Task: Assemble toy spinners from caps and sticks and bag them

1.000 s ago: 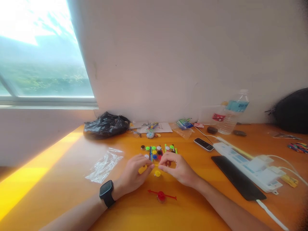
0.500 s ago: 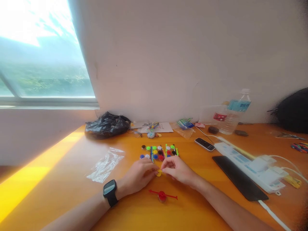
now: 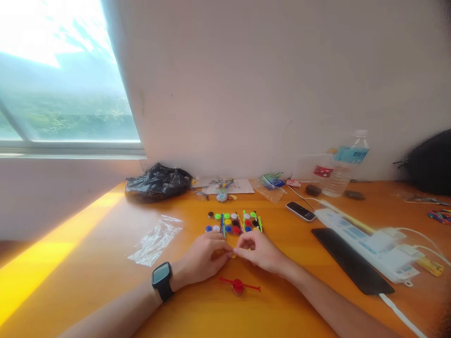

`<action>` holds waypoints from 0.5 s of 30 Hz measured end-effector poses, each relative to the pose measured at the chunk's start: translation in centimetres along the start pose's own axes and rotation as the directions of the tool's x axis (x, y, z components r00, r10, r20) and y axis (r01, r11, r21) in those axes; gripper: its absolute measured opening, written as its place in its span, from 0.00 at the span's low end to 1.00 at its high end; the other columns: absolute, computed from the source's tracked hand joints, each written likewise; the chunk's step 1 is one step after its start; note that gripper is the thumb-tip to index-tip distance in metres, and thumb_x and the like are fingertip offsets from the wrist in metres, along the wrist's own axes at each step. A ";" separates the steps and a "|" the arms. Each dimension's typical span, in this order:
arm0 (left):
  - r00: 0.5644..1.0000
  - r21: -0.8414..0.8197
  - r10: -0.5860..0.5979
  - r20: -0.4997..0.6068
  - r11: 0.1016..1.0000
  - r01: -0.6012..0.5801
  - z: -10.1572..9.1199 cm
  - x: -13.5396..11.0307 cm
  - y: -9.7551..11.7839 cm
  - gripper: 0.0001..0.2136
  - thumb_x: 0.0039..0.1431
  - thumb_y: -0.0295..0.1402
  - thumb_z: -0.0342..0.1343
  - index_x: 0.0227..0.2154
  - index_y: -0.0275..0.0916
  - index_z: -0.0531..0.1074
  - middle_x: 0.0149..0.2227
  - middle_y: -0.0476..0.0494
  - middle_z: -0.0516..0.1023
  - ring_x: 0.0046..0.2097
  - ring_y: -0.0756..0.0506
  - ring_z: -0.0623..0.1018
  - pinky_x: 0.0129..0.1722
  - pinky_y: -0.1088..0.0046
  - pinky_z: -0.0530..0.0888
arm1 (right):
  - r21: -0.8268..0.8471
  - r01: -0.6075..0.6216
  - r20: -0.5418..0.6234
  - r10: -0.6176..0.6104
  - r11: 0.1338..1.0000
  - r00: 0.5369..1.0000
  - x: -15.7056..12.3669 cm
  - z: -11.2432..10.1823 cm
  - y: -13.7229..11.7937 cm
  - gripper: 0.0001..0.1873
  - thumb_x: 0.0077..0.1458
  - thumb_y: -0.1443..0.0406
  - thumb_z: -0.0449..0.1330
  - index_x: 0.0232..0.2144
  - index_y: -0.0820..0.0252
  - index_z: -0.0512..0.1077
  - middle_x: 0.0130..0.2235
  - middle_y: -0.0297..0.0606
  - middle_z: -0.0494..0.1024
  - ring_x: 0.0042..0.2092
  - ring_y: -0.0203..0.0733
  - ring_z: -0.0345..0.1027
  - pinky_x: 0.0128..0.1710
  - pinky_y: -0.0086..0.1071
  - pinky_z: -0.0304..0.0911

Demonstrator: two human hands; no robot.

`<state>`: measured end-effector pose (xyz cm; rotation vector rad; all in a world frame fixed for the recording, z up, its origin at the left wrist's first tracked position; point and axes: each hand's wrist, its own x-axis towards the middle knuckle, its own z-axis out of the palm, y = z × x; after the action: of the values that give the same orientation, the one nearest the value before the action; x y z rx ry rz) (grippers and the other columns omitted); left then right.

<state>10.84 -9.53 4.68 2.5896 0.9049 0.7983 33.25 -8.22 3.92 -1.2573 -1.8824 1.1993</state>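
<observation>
Pinched between the fingertips of my left hand (image 3: 207, 251) and my right hand (image 3: 259, 251) is a small yellow plastic piece (image 3: 233, 256), mostly hidden by the fingers. Both hands are closed and meet at it, just above the table. Nearer to me lies a red spinner arrow (image 3: 238, 284) with a round hub and a clear round base under it. Beyond the hands, several round plastic pieces (image 3: 228, 229) in black, green, white, yellow, red and blue stand in rows, with thin coloured arrow sticks (image 3: 222, 225) lying between them.
A clear plastic bag (image 3: 155, 241) lies to the left, a black plastic bag (image 3: 158, 183) behind it. On the right are a phone (image 3: 300, 211), a black slab (image 3: 352, 260) with a white cable, a power strip (image 3: 366, 246) and a water bottle (image 3: 347, 164).
My fingertips have drawn closer together around the yellow piece, so less of it shows. The red arrow and the rows of pieces stay in place.
</observation>
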 end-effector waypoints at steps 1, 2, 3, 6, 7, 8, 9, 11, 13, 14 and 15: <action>1.000 0.000 0.001 0.001 1.000 -0.001 0.1 0.0 -0.1 0.11 0.69 0.29 0.52 0.32 0.41 0.77 0.34 0.45 0.79 0.38 0.46 0.76 0.39 0.70 0.71 | -0.023 0.010 -0.007 -0.010 1.000 1.000 0.0 0.0 0.0 0.09 0.52 0.61 0.66 0.25 0.62 0.77 0.23 0.33 0.73 0.24 0.34 0.61 0.22 0.26 0.55; 1.000 0.000 0.002 0.002 1.000 -0.002 0.2 0.0 -0.3 0.11 0.69 0.29 0.52 0.31 0.41 0.76 0.34 0.45 0.79 0.38 0.46 0.76 0.39 0.71 0.71 | -0.042 0.018 -0.013 -0.019 0.999 1.000 0.0 0.1 0.0 0.10 0.52 0.60 0.66 0.26 0.62 0.77 0.25 0.34 0.74 0.25 0.34 0.62 0.22 0.26 0.55; 1.000 0.003 0.004 0.004 1.000 -0.004 0.3 0.0 -0.4 0.11 0.69 0.29 0.52 0.31 0.41 0.76 0.34 0.45 0.79 0.38 0.46 0.76 0.39 0.71 0.70 | -0.056 0.026 -0.018 -0.028 0.998 0.999 0.0 0.1 0.1 0.10 0.53 0.60 0.66 0.26 0.62 0.77 0.26 0.34 0.75 0.26 0.35 0.63 0.23 0.27 0.56; 1.000 0.012 0.006 0.013 1.000 -0.006 0.6 0.0 -0.7 0.12 0.72 0.32 0.51 0.32 0.41 0.76 0.34 0.46 0.78 0.37 0.47 0.75 0.39 0.71 0.69 | -0.066 0.046 -0.015 -0.047 0.997 0.999 0.0 0.0 0.4 0.10 0.53 0.60 0.66 0.28 0.62 0.77 0.29 0.36 0.77 0.29 0.37 0.66 0.26 0.28 0.58; 1.000 0.014 0.004 0.015 1.000 -0.004 0.6 0.0 -0.7 0.12 0.72 0.33 0.51 0.32 0.41 0.76 0.34 0.46 0.78 0.37 0.47 0.75 0.39 0.71 0.69 | -0.062 0.050 -0.012 -0.051 0.997 0.999 0.0 0.0 0.5 0.10 0.53 0.60 0.66 0.28 0.62 0.76 0.29 0.36 0.77 0.30 0.37 0.67 0.27 0.28 0.59; 1.000 0.015 0.003 0.018 1.000 -0.004 0.5 0.0 -0.6 0.13 0.72 0.34 0.51 0.32 0.41 0.76 0.33 0.46 0.77 0.37 0.47 0.74 0.39 0.70 0.69 | -0.057 0.053 -0.004 -0.053 0.997 0.999 0.0 0.0 0.7 0.10 0.53 0.60 0.66 0.28 0.62 0.76 0.30 0.36 0.77 0.30 0.38 0.67 0.28 0.29 0.59; 1.000 0.013 0.003 0.024 1.000 -0.003 0.5 0.0 -0.6 0.13 0.73 0.34 0.51 0.32 0.41 0.76 0.33 0.46 0.77 0.37 0.47 0.74 0.39 0.70 0.69 | -0.051 0.056 0.002 -0.056 0.997 0.998 0.0 0.0 0.8 0.09 0.53 0.60 0.66 0.28 0.62 0.76 0.30 0.36 0.77 0.31 0.38 0.67 0.29 0.29 0.60; 0.999 0.010 0.001 0.036 1.000 -0.002 0.4 0.0 -0.4 0.14 0.73 0.34 0.51 0.31 0.41 0.76 0.32 0.46 0.77 0.36 0.47 0.74 0.39 0.71 0.69 | -0.042 0.065 0.015 -0.064 0.997 0.998 0.1 0.1 1.1 0.09 0.53 0.61 0.66 0.28 0.62 0.75 0.30 0.36 0.77 0.32 0.39 0.68 0.32 0.30 0.61; 0.999 0.013 -0.001 0.049 1.000 0.001 0.2 0.0 -0.3 0.14 0.72 0.34 0.51 0.30 0.41 0.76 0.32 0.46 0.76 0.35 0.47 0.73 0.37 0.71 0.69 | -0.043 0.076 0.022 -0.075 0.996 0.997 0.3 0.2 1.3 0.09 0.53 0.62 0.66 0.28 0.62 0.74 0.30 0.37 0.77 0.33 0.40 0.68 0.33 0.31 0.61; 0.999 0.020 -0.001 0.052 1.000 0.000 0.2 0.1 -0.3 0.14 0.72 0.34 0.51 0.30 0.41 0.76 0.32 0.45 0.76 0.35 0.47 0.73 0.37 0.71 0.69 | -0.046 0.081 0.017 -0.080 0.996 0.997 0.4 0.3 1.4 0.08 0.52 0.62 0.66 0.28 0.62 0.74 0.30 0.36 0.77 0.34 0.40 0.68 0.34 0.31 0.61; 0.999 0.028 0.001 0.055 1.000 -0.003 0.1 0.1 -0.3 0.14 0.72 0.33 0.51 0.29 0.41 0.75 0.32 0.45 0.76 0.35 0.47 0.73 0.37 0.71 0.69 | -0.049 0.085 0.009 -0.085 0.995 0.996 0.5 0.4 1.4 0.08 0.52 0.62 0.66 0.29 0.62 0.74 0.30 0.36 0.76 0.34 0.40 0.68 0.34 0.31 0.61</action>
<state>10.81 -9.27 4.46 2.6235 0.9040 0.7168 33.30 -7.68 2.43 -1.1878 -1.9612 1.1198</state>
